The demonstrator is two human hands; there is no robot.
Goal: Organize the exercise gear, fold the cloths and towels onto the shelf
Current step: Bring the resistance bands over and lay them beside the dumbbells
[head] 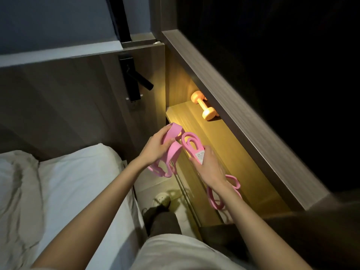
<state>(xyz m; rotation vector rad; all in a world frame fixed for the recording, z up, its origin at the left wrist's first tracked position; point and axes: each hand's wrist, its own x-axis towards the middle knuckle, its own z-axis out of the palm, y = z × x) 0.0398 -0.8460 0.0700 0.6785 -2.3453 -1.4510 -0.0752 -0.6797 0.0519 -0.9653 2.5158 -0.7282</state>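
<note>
pink is what catches the eye: the person stands between a white bed [78, 182] and a warm-lit wooden shelf [229, 152], a resistance band in each hand. the left hand [155, 147] is closed around a wide pink band [173, 148], fingers wrapped over its folded top, and the rest hangs in loops below the hand, over the gap between bed and shelf. the right hand [210, 166] grips a narrower pink band [192, 145] where a white label [201, 155] is wrapped on it. its coiled end sticks out ahead of the fingers above the shelf's front edge, and its long loops trail back under the wrist over the shelf top; i cannot tell whether they rest on the wood. the two bands sit just beside each other. farther back on the shelf an orange dumbbell [204, 105] lies on its side. a black wall lamp [136, 76] juts out above the head of the bed, and a pale shoe [161, 199] shows on the floor below.
</note>
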